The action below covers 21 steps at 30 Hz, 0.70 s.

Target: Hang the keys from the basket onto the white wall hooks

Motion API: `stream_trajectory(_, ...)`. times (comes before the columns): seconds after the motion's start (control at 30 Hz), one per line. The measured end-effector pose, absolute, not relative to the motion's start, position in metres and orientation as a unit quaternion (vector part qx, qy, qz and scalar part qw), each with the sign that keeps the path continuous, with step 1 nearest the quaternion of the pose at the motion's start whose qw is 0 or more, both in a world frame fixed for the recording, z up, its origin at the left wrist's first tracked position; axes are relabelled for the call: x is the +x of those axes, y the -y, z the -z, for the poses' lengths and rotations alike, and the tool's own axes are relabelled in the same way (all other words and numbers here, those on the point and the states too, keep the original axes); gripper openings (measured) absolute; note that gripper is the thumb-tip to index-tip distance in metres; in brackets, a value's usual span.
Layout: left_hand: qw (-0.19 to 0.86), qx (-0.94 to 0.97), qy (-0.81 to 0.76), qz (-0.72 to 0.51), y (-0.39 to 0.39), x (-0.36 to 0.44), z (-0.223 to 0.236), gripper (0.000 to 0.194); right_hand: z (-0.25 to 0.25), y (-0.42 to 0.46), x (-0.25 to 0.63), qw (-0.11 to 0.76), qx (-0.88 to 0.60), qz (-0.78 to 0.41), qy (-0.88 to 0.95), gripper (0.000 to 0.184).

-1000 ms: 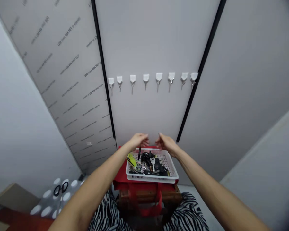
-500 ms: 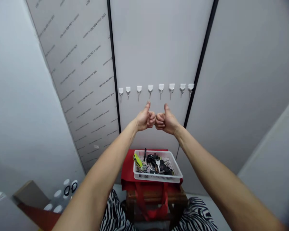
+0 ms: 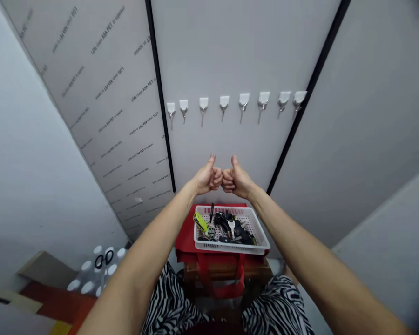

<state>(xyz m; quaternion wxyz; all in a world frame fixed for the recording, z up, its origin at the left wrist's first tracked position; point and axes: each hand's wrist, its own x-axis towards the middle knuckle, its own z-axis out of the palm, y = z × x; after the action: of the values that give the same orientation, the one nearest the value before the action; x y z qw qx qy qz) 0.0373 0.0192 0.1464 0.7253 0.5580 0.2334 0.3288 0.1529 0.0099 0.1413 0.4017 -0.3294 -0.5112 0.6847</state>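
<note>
My left hand is a fist with its thumb pointing up, and nothing is in it. Knuckle to knuckle beside it, my right hand makes the same thumb-up fist, also holding nothing. Just below both hands stands a white plastic basket with slotted sides. Inside it lies a pile of dark keys, among them a silver key, plus a yellow-green tool with a dark end at the left side. The basket rests on a red bag over a brown wooden stool.
Several white hooks run in a row across the wall panel ahead, between two black strips. At the lower left, black-handled scissors lie on white-capped bottles, near a piece of cardboard. Zebra-striped trousers flank the stool.
A second ago my hands were apart with loosely curled fingers just above the basket. They rose and closed into thumb-up fists brought together. The camera view has also shifted.
</note>
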Motion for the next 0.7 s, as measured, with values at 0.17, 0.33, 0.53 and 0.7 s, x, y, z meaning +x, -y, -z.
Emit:
stream_trajectory(0.17,0.744,0.534,-0.262,-0.305,-0.037,0.037,-0.115,0.054,-0.111,-0.028,0.151,0.374,-0.361,-0.702,0.486,0.054)
stream_trajectory(0.33,0.673,0.581,-0.356,-0.289,-0.04,0.036,-0.083,0.053,-0.073,-0.033,0.15,0.355,-0.411,-0.658,0.522,0.053)
stream_trajectory(0.53,0.273,0.813,-0.48,-0.183,-0.023,0.02,-0.038,0.034,-0.02,-0.016,0.158,0.291,-0.542,-0.282,0.737,0.027)
stream_trajectory(0.7,0.075,0.864,-0.496,-0.044,-0.014,0.022,-0.021,0.019,-0.008,-0.005,0.164,0.176,-0.526,-0.102,0.826,0.024)
